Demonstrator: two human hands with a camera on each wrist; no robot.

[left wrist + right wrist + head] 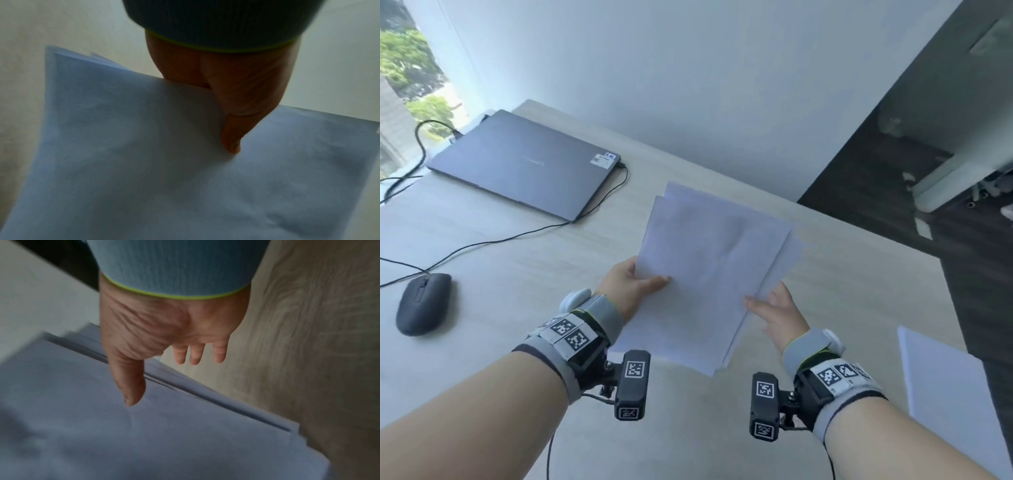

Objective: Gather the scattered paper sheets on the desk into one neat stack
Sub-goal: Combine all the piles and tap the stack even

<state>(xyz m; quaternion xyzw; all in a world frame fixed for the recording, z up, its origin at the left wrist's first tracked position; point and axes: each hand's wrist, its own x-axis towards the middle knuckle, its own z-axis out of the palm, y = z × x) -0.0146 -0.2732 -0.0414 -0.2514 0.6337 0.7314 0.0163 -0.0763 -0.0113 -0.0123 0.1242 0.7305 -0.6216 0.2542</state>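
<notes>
A loose stack of white paper sheets (709,274) hangs a little above the light wood desk (517,342), its edges fanned and uneven. My left hand (640,282) pinches the stack's left edge, thumb on top and fingers hidden beneath; the left wrist view shows the thumb (232,138) pressed on the top sheet (144,162). My right hand (770,303) is at the stack's right edge with straight fingers. In the right wrist view its thumb (131,386) lies over the sheets (144,443) and its fingers (197,353) stick out past the edge. One more sheet (941,377) lies at the desk's right edge.
A closed grey laptop (527,164) sits at the back left with black cables (482,243) running across the desk. A black mouse (424,303) lies at the left. The desk ends on the right at a dark floor (893,164).
</notes>
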